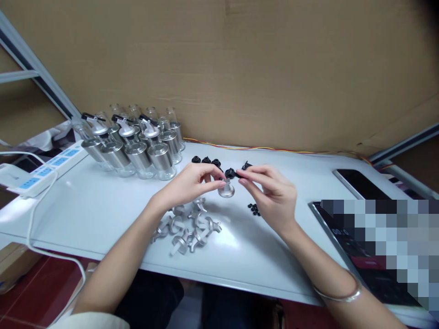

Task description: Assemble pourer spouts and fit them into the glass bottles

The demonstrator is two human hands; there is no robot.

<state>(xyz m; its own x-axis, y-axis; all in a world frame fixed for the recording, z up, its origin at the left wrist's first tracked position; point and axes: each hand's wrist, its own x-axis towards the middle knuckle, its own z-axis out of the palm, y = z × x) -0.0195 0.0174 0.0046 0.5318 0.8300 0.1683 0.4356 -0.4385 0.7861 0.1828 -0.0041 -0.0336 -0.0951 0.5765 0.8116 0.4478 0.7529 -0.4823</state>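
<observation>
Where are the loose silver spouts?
In the head view, the loose silver spouts lie left of centre on the table, just below the left hand and right of its forearm.

Pale digits reading "00:0" (340, 231) show on a dark-screened device (356, 249) lying just to the right of the right hand (277, 194); other markings there are pixelated or too small to read.

Bottles (139, 156) blocking back left, tabletop (312, 178) free mid-right

The left hand (189, 183) pinches a silver spout (226, 190), the right hand (274, 194) a black piece (237, 175).
</observation>
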